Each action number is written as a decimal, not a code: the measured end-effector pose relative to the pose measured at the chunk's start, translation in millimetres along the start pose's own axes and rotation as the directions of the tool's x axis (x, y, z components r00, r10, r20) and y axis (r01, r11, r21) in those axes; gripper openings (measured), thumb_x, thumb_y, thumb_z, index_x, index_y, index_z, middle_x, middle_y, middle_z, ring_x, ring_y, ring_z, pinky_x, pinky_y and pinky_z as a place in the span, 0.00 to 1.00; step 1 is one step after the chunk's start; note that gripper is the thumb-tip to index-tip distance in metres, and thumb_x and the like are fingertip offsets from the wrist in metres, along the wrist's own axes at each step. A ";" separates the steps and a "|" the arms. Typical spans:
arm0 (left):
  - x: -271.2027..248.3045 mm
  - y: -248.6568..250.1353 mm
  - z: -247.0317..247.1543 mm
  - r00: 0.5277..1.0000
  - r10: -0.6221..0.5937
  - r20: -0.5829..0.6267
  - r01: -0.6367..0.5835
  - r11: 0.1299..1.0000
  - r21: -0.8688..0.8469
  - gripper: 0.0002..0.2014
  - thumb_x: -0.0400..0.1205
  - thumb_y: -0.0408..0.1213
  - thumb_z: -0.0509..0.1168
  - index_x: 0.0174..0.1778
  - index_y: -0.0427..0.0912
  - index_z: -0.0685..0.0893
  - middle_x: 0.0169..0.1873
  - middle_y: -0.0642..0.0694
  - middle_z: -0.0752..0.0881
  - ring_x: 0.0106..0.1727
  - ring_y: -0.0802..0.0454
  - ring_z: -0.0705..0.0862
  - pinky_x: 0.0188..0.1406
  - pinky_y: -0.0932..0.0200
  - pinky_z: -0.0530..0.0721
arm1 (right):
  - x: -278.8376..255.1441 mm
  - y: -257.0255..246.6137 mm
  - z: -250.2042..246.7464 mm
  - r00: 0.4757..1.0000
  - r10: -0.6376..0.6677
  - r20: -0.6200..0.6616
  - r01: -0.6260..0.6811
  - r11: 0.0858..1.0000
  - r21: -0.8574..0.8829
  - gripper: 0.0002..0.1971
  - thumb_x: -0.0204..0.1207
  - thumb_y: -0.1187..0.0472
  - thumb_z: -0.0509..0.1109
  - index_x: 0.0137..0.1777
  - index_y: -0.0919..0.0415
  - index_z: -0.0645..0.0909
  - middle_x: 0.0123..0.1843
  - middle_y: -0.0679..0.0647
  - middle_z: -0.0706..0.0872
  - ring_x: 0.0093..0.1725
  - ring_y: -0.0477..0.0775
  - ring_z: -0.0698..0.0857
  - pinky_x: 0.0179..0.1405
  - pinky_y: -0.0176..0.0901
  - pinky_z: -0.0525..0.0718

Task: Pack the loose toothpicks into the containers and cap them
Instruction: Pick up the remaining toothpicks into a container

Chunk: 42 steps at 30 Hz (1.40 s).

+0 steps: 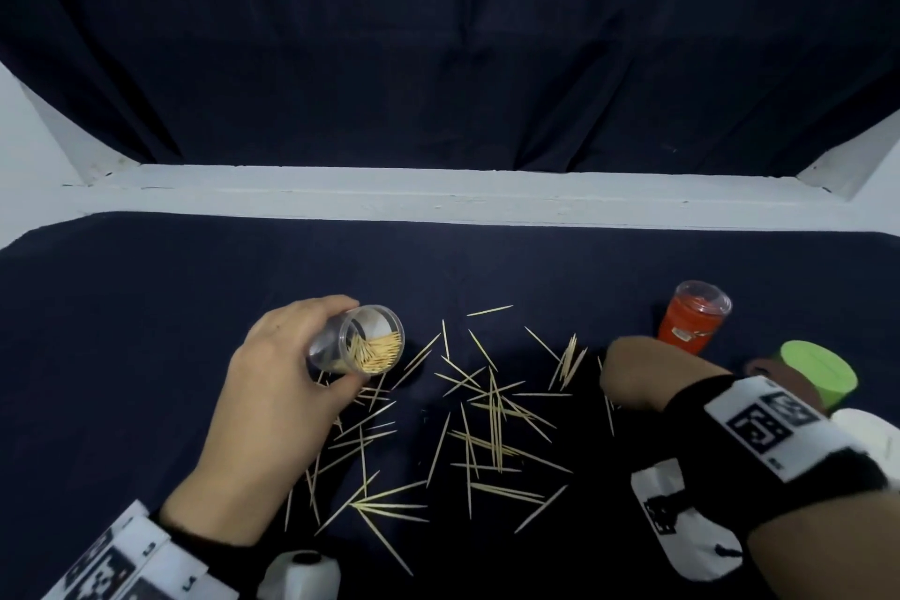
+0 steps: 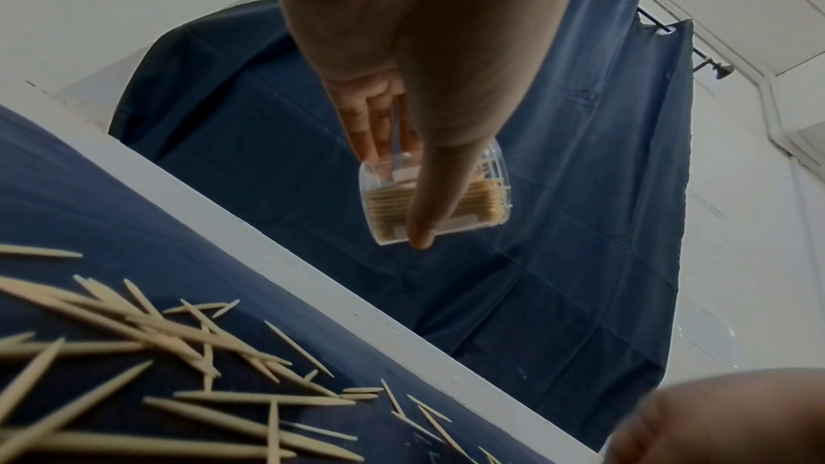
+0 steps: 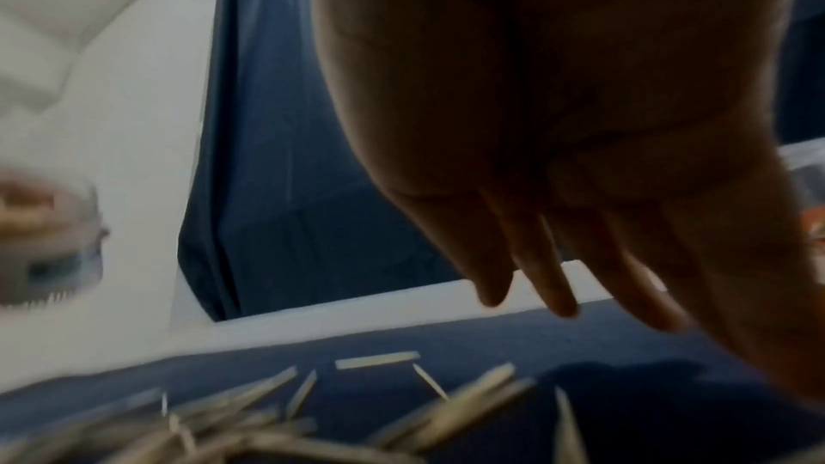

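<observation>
Many loose toothpicks (image 1: 492,409) lie scattered over the dark blue cloth in front of me. My left hand (image 1: 292,356) grips a clear, uncapped container (image 1: 363,341), tilted on its side just above the cloth with its mouth turned right. It is partly filled with toothpicks. In the left wrist view my thumb and fingers (image 2: 424,210) wrap round the container (image 2: 477,200). My right hand (image 1: 638,375) hovers low at the right end of the pile. Its fingers (image 3: 558,281) point straight down above the toothpicks (image 3: 446,397), with nothing seen between them.
A red container with a clear cap (image 1: 694,324) stands beyond my right hand. A green cylinder (image 1: 820,373) and a white object (image 1: 871,434) sit at the right edge. A white ledge (image 1: 438,195) and a dark curtain bound the far side.
</observation>
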State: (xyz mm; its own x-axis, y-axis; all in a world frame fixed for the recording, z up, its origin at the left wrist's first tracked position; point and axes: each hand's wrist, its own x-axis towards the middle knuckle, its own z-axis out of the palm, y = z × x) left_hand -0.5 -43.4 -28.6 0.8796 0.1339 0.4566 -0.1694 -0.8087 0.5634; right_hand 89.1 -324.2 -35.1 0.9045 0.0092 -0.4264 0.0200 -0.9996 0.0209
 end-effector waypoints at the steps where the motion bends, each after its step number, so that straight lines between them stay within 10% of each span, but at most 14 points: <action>1: -0.5 -0.3 -0.7 1.000 -0.003 -0.001 0.003 1.000 -0.001 0.26 0.62 0.30 0.82 0.55 0.52 0.85 0.49 0.60 0.85 0.56 0.57 0.79 0.51 0.72 0.70 | -0.6 -4.1 6.7 0.999 0.000 0.050 0.001 0.999 -0.033 0.16 0.80 0.66 0.57 0.61 0.70 0.81 0.66 0.66 0.81 0.66 0.64 0.80 0.65 0.50 0.77; 9: -5.5 -5.0 -8.0 0.999 -0.037 -0.016 0.037 0.999 0.003 0.27 0.62 0.31 0.82 0.55 0.53 0.85 0.49 0.61 0.85 0.55 0.57 0.80 0.54 0.61 0.74 | -15.6 -49.0 14.4 0.963 -0.196 -0.184 0.221 0.968 0.124 0.18 0.79 0.71 0.55 0.67 0.65 0.76 0.67 0.62 0.80 0.67 0.59 0.79 0.63 0.42 0.74; 12: -8.2 -7.9 -11.6 0.999 -0.042 -0.028 0.042 0.999 0.005 0.27 0.62 0.30 0.82 0.55 0.53 0.85 0.49 0.60 0.85 0.54 0.56 0.80 0.53 0.64 0.73 | -11.1 -31.4 4.0 0.961 -0.087 -0.262 0.143 0.968 0.206 0.22 0.78 0.71 0.56 0.71 0.62 0.75 0.70 0.60 0.79 0.71 0.58 0.76 0.67 0.39 0.69; 17: -8.9 -7.8 -11.4 0.998 -0.049 -0.033 0.049 0.999 -0.002 0.27 0.62 0.31 0.82 0.55 0.54 0.85 0.49 0.61 0.85 0.54 0.56 0.80 0.53 0.63 0.72 | -10.6 -19.5 15.8 0.998 0.043 0.044 -0.039 0.996 -0.085 0.18 0.81 0.64 0.56 0.67 0.68 0.77 0.70 0.67 0.77 0.71 0.65 0.76 0.70 0.53 0.73; 22: -8.4 -6.6 -9.1 0.999 -0.043 -0.027 0.043 0.999 -0.005 0.28 0.62 0.30 0.83 0.56 0.53 0.85 0.50 0.60 0.85 0.55 0.56 0.80 0.56 0.60 0.75 | -17.1 -47.7 21.7 0.979 -0.177 -0.096 0.184 0.980 0.073 0.11 0.78 0.70 0.55 0.54 0.62 0.75 0.65 0.64 0.81 0.63 0.62 0.81 0.55 0.42 0.76; 25: -9.5 -7.5 -10.2 0.998 -0.048 -0.029 0.048 0.999 -0.009 0.27 0.62 0.31 0.82 0.56 0.52 0.85 0.50 0.59 0.85 0.56 0.56 0.80 0.56 0.60 0.75 | -12.4 -43.8 16.0 0.950 -0.227 -0.216 0.282 0.920 0.272 0.24 0.76 0.73 0.54 0.70 0.58 0.74 0.70 0.57 0.79 0.68 0.56 0.78 0.64 0.40 0.74; 31: -10.7 -8.2 -11.3 0.998 -0.063 -0.029 0.062 0.998 -0.018 0.27 0.63 0.30 0.82 0.56 0.52 0.85 0.50 0.60 0.85 0.56 0.56 0.79 0.55 0.61 0.74 | 3.5 -36.0 6.6 0.991 0.038 -0.131 -0.015 0.985 0.172 0.16 0.80 0.66 0.57 0.64 0.69 0.76 0.67 0.66 0.76 0.67 0.66 0.76 0.61 0.47 0.75; 37: -9.7 -10.5 -11.1 0.997 -0.068 -0.026 0.068 0.997 -0.022 0.27 0.63 0.31 0.82 0.57 0.52 0.85 0.50 0.60 0.85 0.57 0.56 0.79 0.55 0.64 0.73 | 4.1 -62.7 10.9 0.951 -0.282 -0.126 0.296 0.949 0.111 0.19 0.77 0.72 0.55 0.66 0.62 0.75 0.65 0.58 0.70 0.65 0.60 0.75 0.65 0.48 0.75; 42: -9.7 -12.6 -11.7 0.996 -0.070 -0.046 0.068 0.997 -0.027 0.27 0.62 0.30 0.82 0.56 0.51 0.86 0.50 0.59 0.85 0.55 0.55 0.81 0.55 0.60 0.75 | -9.9 -63.3 4.7 0.841 -0.539 -0.040 0.540 0.834 0.113 0.23 0.76 0.73 0.57 0.65 0.53 0.79 0.55 0.47 0.77 0.51 0.44 0.77 0.48 0.27 0.69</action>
State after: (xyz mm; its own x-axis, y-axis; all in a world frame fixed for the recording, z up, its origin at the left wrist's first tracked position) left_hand -12.0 -27.8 -32.1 0.8677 0.2162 0.4476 -0.1206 -0.7820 0.6115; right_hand 76.8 -261.1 -36.5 0.7672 0.5475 -0.3343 0.4565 -0.8321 -0.3149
